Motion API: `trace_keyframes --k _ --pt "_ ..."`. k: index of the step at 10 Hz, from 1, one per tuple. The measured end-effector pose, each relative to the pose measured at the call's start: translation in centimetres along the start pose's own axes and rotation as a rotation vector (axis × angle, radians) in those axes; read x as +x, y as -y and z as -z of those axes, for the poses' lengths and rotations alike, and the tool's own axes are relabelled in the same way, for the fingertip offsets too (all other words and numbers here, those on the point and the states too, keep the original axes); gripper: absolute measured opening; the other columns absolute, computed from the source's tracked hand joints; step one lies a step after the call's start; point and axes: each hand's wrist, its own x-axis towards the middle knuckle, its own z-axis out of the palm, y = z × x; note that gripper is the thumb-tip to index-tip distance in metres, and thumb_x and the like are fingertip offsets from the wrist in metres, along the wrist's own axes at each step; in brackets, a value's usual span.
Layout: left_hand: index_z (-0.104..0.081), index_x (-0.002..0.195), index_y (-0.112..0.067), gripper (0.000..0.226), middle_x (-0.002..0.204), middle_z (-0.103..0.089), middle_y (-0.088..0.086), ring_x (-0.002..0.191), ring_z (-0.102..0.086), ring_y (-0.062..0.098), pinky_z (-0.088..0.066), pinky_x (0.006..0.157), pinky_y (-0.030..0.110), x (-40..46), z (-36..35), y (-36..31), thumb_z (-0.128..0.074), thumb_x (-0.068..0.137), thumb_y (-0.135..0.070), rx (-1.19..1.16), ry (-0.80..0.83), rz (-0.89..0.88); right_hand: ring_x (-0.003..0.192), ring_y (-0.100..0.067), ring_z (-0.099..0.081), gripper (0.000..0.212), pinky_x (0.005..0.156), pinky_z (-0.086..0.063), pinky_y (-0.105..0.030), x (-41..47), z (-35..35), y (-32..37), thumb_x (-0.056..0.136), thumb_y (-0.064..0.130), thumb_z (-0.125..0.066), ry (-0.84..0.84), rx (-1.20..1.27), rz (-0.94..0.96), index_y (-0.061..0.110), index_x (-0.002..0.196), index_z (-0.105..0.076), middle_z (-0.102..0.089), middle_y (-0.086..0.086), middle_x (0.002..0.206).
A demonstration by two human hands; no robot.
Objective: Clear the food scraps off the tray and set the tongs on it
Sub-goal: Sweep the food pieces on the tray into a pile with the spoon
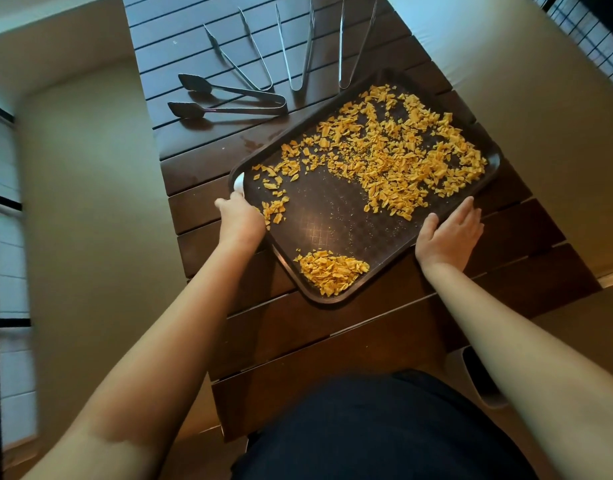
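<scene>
A dark brown tray [332, 216] lies at an angle on the slatted wooden table [332, 334]. Orange-yellow food scraps [395, 157] cover its far half, and a small heap of scraps [332, 270] sits at its near corner. My left hand [241, 220] is at the tray's left rim, fingers curled round a small white object [238, 184]. My right hand [450, 233] rests on the tray's right rim with straight fingers and the thumb inside the rim. Several metal tongs lie beyond the tray: a spoon-ended pair [229, 100] and slim pairs [298, 50].
The table runs narrow, with beige floor on both sides. A white bin [485, 386] stands on the floor at the lower right, beside the table's near end. My dark clothing fills the bottom of the view.
</scene>
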Motion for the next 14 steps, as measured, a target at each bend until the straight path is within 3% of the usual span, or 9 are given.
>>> trace_keyframes --k 2,3,5,7,9,10,11,13,14 --pt "-0.029 0.139 -0.005 0.051 0.140 -0.025 0.018 0.094 -0.053 0.023 -0.041 0.075 0.026 -1.3 -0.9 -0.2 -0.050 0.093 -0.006 -0.005 0.093 0.060 0.144 -0.033 -0.013 0.077 0.117 -0.007 -0.043 0.0 0.0 0.2 0.085 0.040 -0.025 -0.001 0.003 0.004 -0.003 0.148 -0.011 -0.019 -0.024 0.153" --pt "-0.027 0.140 -0.006 0.053 0.136 -0.024 0.019 0.073 -0.045 0.013 -0.042 0.071 0.022 -1.8 -1.3 0.2 -0.048 0.092 -0.004 -0.009 0.107 0.043 0.143 -0.033 -0.013 0.077 0.117 -0.007 -0.043 0.0 0.0 0.1 0.085 0.040 -0.025 -0.001 0.002 0.000 -0.003 0.147 -0.011 -0.019 -0.024 0.153" --pt "-0.029 0.137 -0.003 0.050 0.140 -0.019 0.023 0.098 -0.055 0.028 -0.043 0.077 0.025 -0.9 -0.3 -0.1 -0.047 0.090 0.002 -0.004 0.040 0.041 0.143 -0.034 -0.013 0.077 0.117 -0.007 -0.043 0.0 0.0 0.1 0.085 0.039 -0.026 -0.005 -0.002 0.004 -0.003 0.147 -0.011 -0.020 -0.024 0.152" --pt "-0.029 0.139 -0.007 0.049 0.135 -0.025 0.020 0.086 -0.048 0.019 -0.042 0.078 0.025 -2.3 -1.6 -0.2 -0.043 0.093 -0.002 -0.051 0.131 0.057 0.143 -0.034 -0.014 0.077 0.117 -0.008 -0.044 0.0 -0.1 0.0 0.085 0.039 -0.026 -0.008 0.003 0.005 -0.003 0.147 -0.012 -0.020 -0.024 0.152" --pt "-0.031 0.139 -0.010 0.047 0.126 -0.029 0.015 0.091 -0.048 0.020 -0.043 0.075 0.023 -4.4 -3.0 0.7 -0.035 0.093 0.000 -0.063 0.171 -0.055 0.143 -0.034 -0.014 0.077 0.117 -0.007 -0.043 0.1 -0.2 0.0 0.085 0.039 -0.027 -0.013 0.009 0.004 -0.003 0.147 -0.012 -0.022 -0.024 0.151" --pt "-0.030 0.137 -0.003 0.046 0.130 -0.027 0.019 0.104 -0.045 0.024 -0.038 0.074 0.016 -3.2 -1.8 0.4 -0.038 0.092 0.003 -0.031 0.091 -0.061 0.143 -0.034 -0.014 0.077 0.117 -0.008 -0.044 0.1 -0.2 -0.1 0.085 0.039 -0.027 -0.012 0.006 0.006 -0.003 0.147 -0.012 -0.022 -0.024 0.152" --pt "-0.029 0.137 -0.002 0.050 0.138 -0.019 0.023 0.099 -0.051 0.026 -0.039 0.078 0.022 -2.0 -0.6 0.0 -0.046 0.090 0.002 0.011 0.055 -0.002 0.143 -0.034 -0.015 0.077 0.117 -0.008 -0.044 0.1 -0.1 0.0 0.085 0.039 -0.027 -0.012 0.005 0.008 -0.003 0.147 -0.013 -0.022 -0.024 0.152" --pt "-0.029 0.137 -0.006 0.049 0.135 -0.023 0.021 0.066 -0.039 0.012 -0.040 0.076 0.024 -2.9 -1.6 0.0 -0.045 0.091 0.000 -0.040 0.101 0.083 0.143 -0.033 -0.014 0.077 0.117 -0.008 -0.043 0.1 -0.2 0.0 0.085 0.040 -0.026 -0.008 0.001 0.003 -0.003 0.147 -0.012 -0.021 -0.024 0.152" --pt "-0.031 0.137 -0.011 0.048 0.130 -0.026 0.018 0.071 -0.044 0.015 -0.046 0.076 0.028 -4.3 -2.8 0.3 -0.039 0.091 0.001 -0.130 0.150 0.082 0.143 -0.033 -0.014 0.077 0.117 -0.008 -0.043 0.1 -0.2 0.0 0.085 0.040 -0.026 -0.004 0.001 0.003 -0.003 0.147 -0.012 -0.021 -0.024 0.152"
